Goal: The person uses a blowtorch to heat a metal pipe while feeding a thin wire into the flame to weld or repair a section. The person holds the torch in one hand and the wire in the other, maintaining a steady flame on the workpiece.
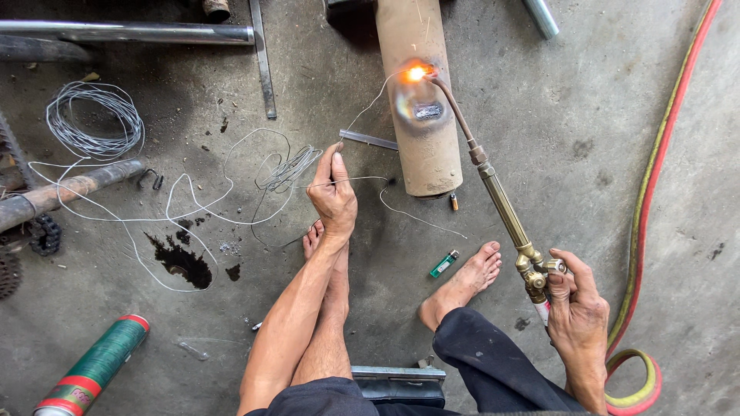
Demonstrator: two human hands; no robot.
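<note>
The right hand (574,296) grips a brass torch (501,204) flaming on the pipe (420,146); the left hand (333,196) pinches a wire (370,104).

The scene is lit by soft, even daylight, and the concrete floor (539,139) is shown in a flat grey tone. Only weak shadows are cast; a darker zone is seen at the top left, under the steel tubes (131,32). The brightest spot is made by the flame (416,73) at the torch tip, where the picture is burned out to white and orange, and a small halo is spread on the rusty pipe (420,146) around it. A light shine is seen on the brass torch (505,208). The picture is sharp in the centre. Straight lines are bent near the edges by the wide lens, as is seen on the hoses (655,169). No motion blur is noticed.
</note>
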